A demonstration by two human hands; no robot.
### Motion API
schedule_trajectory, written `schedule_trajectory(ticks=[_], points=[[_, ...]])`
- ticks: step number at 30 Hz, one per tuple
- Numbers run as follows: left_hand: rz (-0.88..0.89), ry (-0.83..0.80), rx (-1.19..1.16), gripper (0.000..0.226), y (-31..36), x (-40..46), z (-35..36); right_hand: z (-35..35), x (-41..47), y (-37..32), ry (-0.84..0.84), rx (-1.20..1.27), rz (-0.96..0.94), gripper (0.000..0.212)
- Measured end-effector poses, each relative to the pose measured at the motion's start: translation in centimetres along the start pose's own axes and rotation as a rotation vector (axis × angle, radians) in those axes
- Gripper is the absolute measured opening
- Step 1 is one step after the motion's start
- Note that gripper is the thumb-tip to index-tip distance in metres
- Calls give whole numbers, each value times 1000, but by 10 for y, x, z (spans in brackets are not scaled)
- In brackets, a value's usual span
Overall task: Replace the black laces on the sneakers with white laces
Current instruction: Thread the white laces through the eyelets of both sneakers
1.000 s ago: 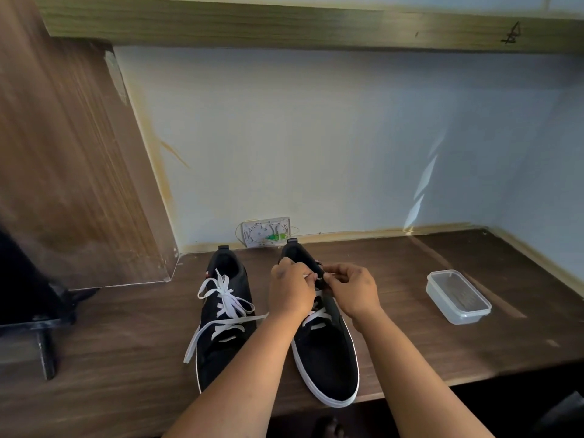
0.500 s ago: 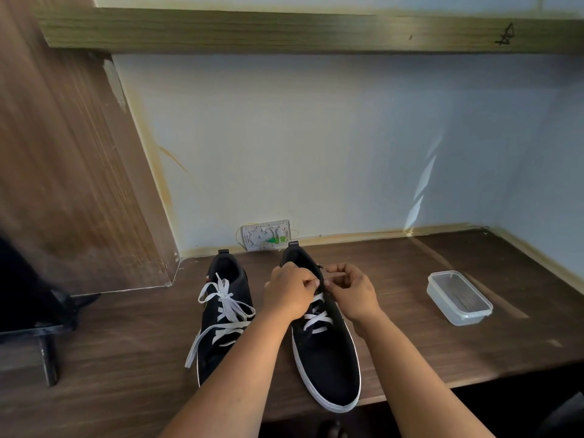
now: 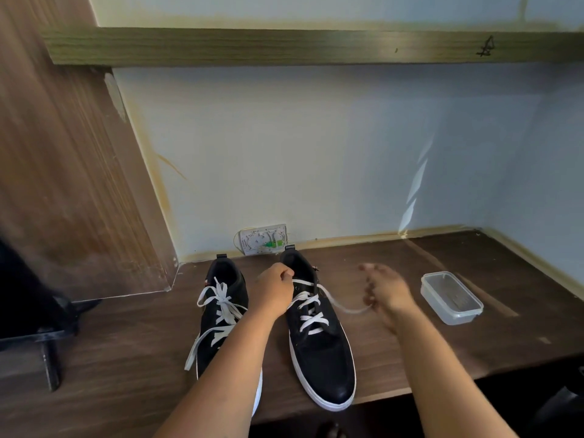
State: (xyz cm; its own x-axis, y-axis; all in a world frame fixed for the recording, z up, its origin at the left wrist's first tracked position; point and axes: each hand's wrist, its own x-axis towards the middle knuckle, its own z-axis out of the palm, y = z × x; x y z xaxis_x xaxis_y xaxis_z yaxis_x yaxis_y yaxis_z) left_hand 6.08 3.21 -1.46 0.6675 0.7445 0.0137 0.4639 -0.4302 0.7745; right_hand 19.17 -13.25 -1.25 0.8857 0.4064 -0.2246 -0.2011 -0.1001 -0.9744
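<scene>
Two black sneakers sit on the table [image 3: 410, 352]. The left hand [image 3: 274, 293] is curled at the top eyelets of the right sneaker [image 3: 316, 330], apparently pinching its white lace [image 3: 339, 303]. The blurred right hand [image 3: 384, 289], at 3 o'clock, holds the lace's free end.

Soft daylight, streaks of glare on the wall [image 3: 417, 184], right hand [image 3: 384, 290] smeared with motion blur, edges bowing wide-angle.
</scene>
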Motion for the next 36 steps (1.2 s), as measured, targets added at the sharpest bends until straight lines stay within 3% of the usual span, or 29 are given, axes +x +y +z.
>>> schedule_trajectory(ticks=[3, 5, 8, 13, 15, 19, 22, 26, 31, 32, 34, 36], points=[[16, 20, 5, 25, 2, -4, 3, 28, -11, 17, -145, -598, -183, 24], [44, 31, 36, 24, 3, -5, 3, 40, -15, 24, -157, -710, -276, 24], [74, 42, 70, 25, 3, -6, 0, 34, -9, 21, -47, -544, -221, 22], [18, 2, 43, 20, -1, -6, -5, -26, 17, 14, 518, -148, 39, 35], [21, -31, 80, 20, 0, -9, -9, -43, 20, 17, 640, -103, 50, 40], [28, -198, 190, 34, 2, -14, -16, -31, 19, 25, 410, -280, 21, 37], [2, -324, 144, 29, 2, -16, -18, -16, 17, 28, 308, -495, -37, 36], [-9, -217, -61, 19, 5, -14, -32, -21, 14, 28, 334, -610, -42, 36], [79, -72, 79, 33, 7, -9, -47, -24, 5, 25, 143, -1097, 138, 47], [106, -40, 104, 35, 9, -9, -49, -18, 1, 22, 135, -1114, 74, 48], [131, -48, 43, 35, 19, -11, -54, 2, -11, 11, 54, -1022, -252, 39], [130, -136, -62, 31, 34, -15, -55, 28, -30, -6, -181, -672, -529, 28]])
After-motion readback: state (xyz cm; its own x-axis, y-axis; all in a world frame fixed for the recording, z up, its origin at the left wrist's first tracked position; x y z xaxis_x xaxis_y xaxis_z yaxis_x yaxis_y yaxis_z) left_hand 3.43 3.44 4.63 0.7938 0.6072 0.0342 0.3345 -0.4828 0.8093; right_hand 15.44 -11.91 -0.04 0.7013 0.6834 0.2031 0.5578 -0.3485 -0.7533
